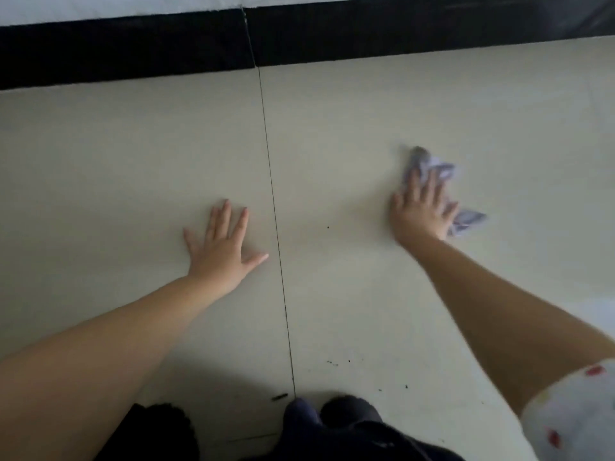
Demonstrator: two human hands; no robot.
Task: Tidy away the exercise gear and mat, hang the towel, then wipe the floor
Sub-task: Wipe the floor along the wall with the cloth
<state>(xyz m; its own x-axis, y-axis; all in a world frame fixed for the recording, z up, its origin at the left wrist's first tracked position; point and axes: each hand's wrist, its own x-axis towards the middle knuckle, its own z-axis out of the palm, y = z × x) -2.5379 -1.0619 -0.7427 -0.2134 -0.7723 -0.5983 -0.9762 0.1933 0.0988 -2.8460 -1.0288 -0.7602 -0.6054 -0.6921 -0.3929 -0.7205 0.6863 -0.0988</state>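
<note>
A crumpled pale blue-lilac cloth (432, 168) lies on the pale tiled floor (332, 134) at the right. My right hand (421, 211) presses down on it with straight, spread fingers; cloth shows beyond the fingertips and beside the little finger. My left hand (223, 247) rests flat on the bare floor to the left of a tile joint (273, 201), fingers spread, holding nothing. The cloth and right hand are blurred.
A black skirting band (133, 48) runs along the wall at the top. Small dark crumbs (332, 362) dot the floor near my knees. My dark-clothed legs (332, 424) fill the bottom edge.
</note>
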